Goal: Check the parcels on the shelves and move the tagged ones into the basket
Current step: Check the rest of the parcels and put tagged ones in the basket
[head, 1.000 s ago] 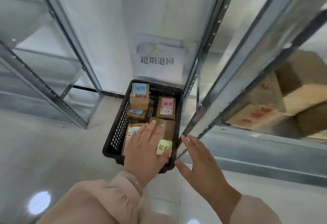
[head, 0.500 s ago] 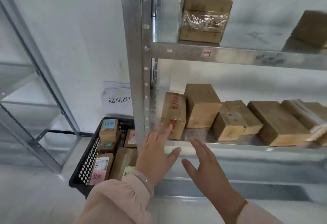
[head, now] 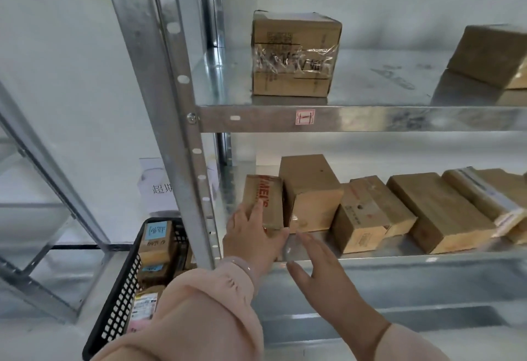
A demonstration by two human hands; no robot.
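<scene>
left hand (head: 252, 236): released, not clenched. The fingers lie nearly straight against the front face of the red-lettered parcel (head: 265, 198), and the thumb spreads toward 3 o'clock under its lower corner.
right hand (head: 313, 270): released, with fingers straight and slightly spread, grasping nothing. It hovers at 4 o'clock of the left hand, over the front lip of the lower shelf (head: 413, 269). The fingertips are blurred.
sleeve (head: 205, 312): pale pink, covering the left forearm, with a bracelet (head: 242, 265) at the wrist.
red-lettered parcel: stands at the left end of the lower shelf. The metal upright (head: 176, 104) is just beside it at 9 o'clock.
tall parcel (head: 310, 195): at 3 o'clock of the red-lettered parcel, just beside it.
parcel row: continues toward 3 o'clock with the stamped parcel (head: 368, 218), the plain parcel (head: 436, 212) and the strip-taped parcel (head: 484, 198), all lying askew.
upper shelf (head: 399, 118): at 12 o'clock of the hands. It carries the film-taped parcel (head: 295, 55) and, well apart at 3 o'clock, the edge parcel (head: 490, 55), which the frame cuts off. A red-printed label (head: 305, 117) is on its front edge.
basket (head: 119, 306): black and perforated, on the floor (head: 42, 332) at 8 o'clock of the left hand. It holds parcels, one with a blue note (head: 155, 231) and one with a pink note (head: 139, 328).
sign (head: 159, 186): white paper on the wall at 12 o'clock of the basket, partly hidden by the upright.
second rack (head: 42, 161): metal, at 9 o'clock of the basket.
</scene>
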